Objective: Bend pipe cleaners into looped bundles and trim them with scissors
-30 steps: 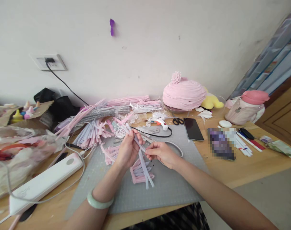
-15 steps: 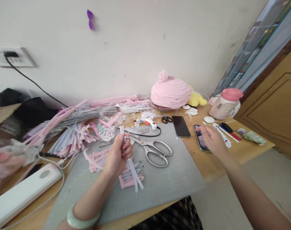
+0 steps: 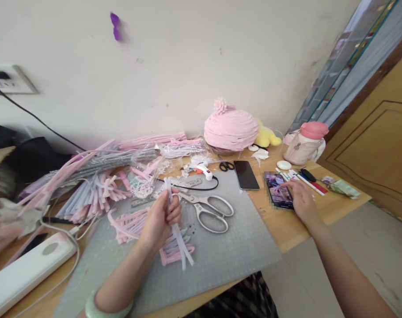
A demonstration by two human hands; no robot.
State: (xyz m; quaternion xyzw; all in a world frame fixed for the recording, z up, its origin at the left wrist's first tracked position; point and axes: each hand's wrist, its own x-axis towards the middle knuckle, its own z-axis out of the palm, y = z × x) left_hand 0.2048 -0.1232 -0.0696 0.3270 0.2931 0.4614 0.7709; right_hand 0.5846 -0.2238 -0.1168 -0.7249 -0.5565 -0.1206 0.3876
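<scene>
My left hand is closed around a few pale lilac pipe cleaners, whose ends stick out above and below the fist. It is above a grey cutting mat. Under and beside it lie bent pink pipe cleaners and grey-lilac ones. Large metal scissors rest on the mat just right of the fist, handles apart. My right hand holds nothing; its fingers are apart, and one reaches over the lit screen of a phone. Whether that fingertip touches the glass I cannot tell.
A second, dark phone lies beside small black scissors and a white glue gun. Behind stand a pink wrapped dome and a bottle. Pipe cleaner bundles and a white power strip fill the left.
My right hand has drawn back to the right across the phone, uncovering more of its screen. The left fist keeps its hold on the pipe cleaners. The view has turned slightly right.
</scene>
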